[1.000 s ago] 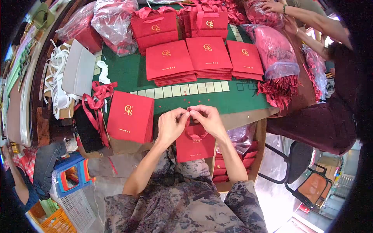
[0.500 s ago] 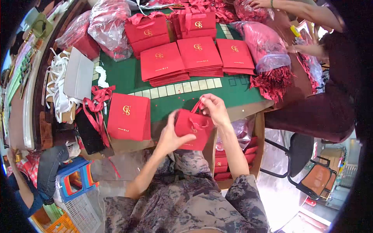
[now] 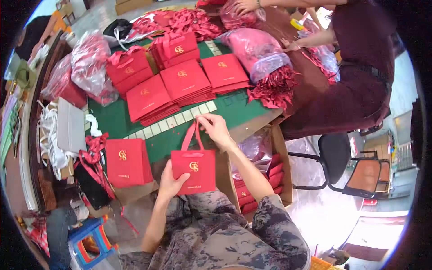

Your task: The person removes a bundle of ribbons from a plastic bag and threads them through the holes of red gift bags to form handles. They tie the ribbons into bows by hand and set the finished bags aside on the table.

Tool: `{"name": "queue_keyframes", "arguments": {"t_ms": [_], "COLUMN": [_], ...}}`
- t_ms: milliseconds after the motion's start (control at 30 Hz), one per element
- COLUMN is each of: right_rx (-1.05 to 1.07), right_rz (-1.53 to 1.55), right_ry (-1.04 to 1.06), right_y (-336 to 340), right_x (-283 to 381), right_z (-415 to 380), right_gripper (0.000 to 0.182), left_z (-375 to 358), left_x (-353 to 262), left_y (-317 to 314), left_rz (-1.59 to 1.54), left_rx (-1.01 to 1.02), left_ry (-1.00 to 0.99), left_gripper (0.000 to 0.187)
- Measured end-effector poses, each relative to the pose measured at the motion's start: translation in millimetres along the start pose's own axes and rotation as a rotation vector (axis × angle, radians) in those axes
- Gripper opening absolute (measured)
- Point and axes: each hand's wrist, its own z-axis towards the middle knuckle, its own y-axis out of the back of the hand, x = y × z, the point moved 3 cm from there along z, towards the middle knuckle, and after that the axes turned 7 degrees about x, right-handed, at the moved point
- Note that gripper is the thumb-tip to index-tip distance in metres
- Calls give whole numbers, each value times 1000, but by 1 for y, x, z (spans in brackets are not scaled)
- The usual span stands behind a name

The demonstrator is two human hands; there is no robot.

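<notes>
A small red gift bag (image 3: 202, 174) with a gold "GS" logo hangs in front of my lap, its front turned to me. My left hand (image 3: 170, 183) grips its left side, thumb across the front and the other fingers behind. Above it, my right hand (image 3: 217, 129) pinches the top of a red ribbon handle (image 3: 191, 136), which is stretched up from the bag's mouth. To the left, a stack of flat red bags (image 3: 126, 163) lies at the table's near edge. Beside that stack are loose red ribbons (image 3: 95, 155).
On the green table (image 3: 173, 143) lie three piles of flat bags (image 3: 185, 81), with upright bags (image 3: 130, 69) behind. A plastic-wrapped ribbon bundle (image 3: 256, 49) sits right, near a co-worker's hand (image 3: 291, 45). An open carton (image 3: 275, 139) holding red bags stands by my right arm.
The bag has turned from a tilt to nearly upright, facing me. My right hand has drawn the ribbon handle up taut. The whole view has shifted, with the table now further left.
</notes>
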Motion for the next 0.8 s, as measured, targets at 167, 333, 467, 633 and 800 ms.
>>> {"name": "queue_keyframes", "arguments": {"t_ms": [167, 333, 467, 633, 800], "right_rx": [-606, -701, -626, -591, -495], "right_rz": [-639, -1011, -1081, -1037, -949], "right_ry": [381, 311, 338, 410, 465], "right_y": [73, 136, 142, 123, 98], "right_x": [1, -36, -34, -26, -6], "right_z": [-12, 3, 8, -2, -22], "right_gripper": [30, 37, 14, 16, 22], "left_z": [1, 8, 12, 2, -1], "left_x": [-37, -126, -144, -91, -48], "left_y": [27, 25, 1, -43, -60], "left_rz": [85, 631, 1157, 1091, 1009], "left_rx": [-66, -325, -276, -148, -87], "left_ry": [103, -15, -174, -167, -114], "left_gripper": [59, 47, 37, 43, 59]}}
